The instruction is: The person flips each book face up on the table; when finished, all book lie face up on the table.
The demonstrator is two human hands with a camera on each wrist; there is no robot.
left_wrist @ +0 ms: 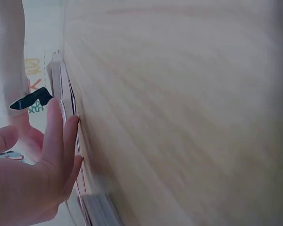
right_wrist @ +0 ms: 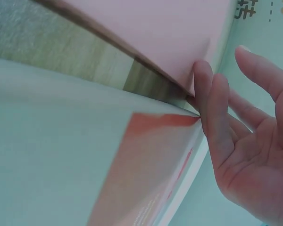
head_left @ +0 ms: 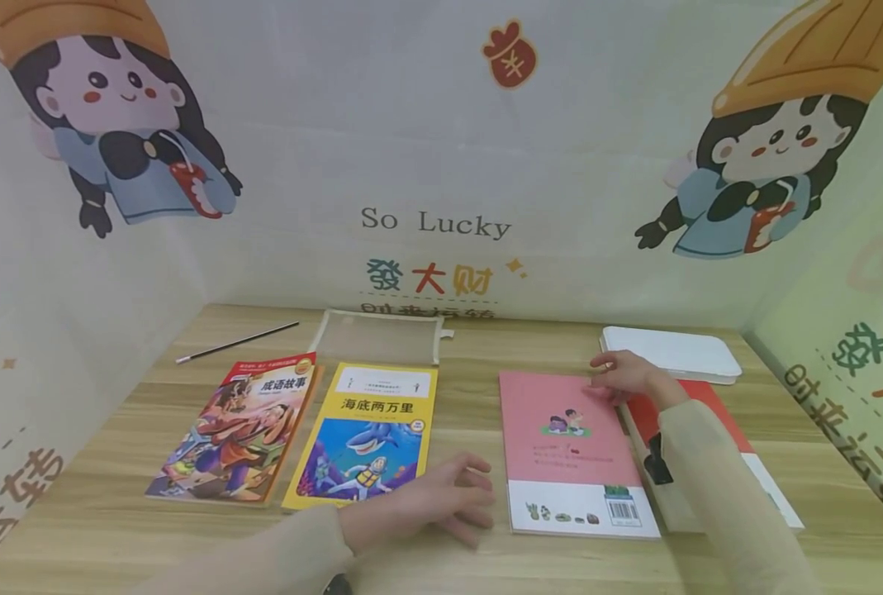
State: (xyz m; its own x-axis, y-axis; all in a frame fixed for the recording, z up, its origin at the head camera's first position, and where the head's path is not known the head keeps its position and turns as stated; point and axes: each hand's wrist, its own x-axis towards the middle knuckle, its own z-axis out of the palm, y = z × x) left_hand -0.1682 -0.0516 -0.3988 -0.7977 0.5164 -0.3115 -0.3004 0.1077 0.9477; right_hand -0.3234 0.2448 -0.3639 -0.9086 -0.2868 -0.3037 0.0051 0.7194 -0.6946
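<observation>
The flat pink paperback book (head_left: 567, 446) lies lengthwise away from the person, its top right edge under the right hand (head_left: 623, 373)'s straight fingertips, while the left hand (head_left: 441, 500) rests relaxed beside its near left corner.

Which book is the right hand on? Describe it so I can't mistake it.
On the wooden table, look right of the two colourful picture books. The pink book lies flat beside a red and white book, the right hand touching its top right corner. It alone has a plain pink cover with a white barcode strip.
</observation>
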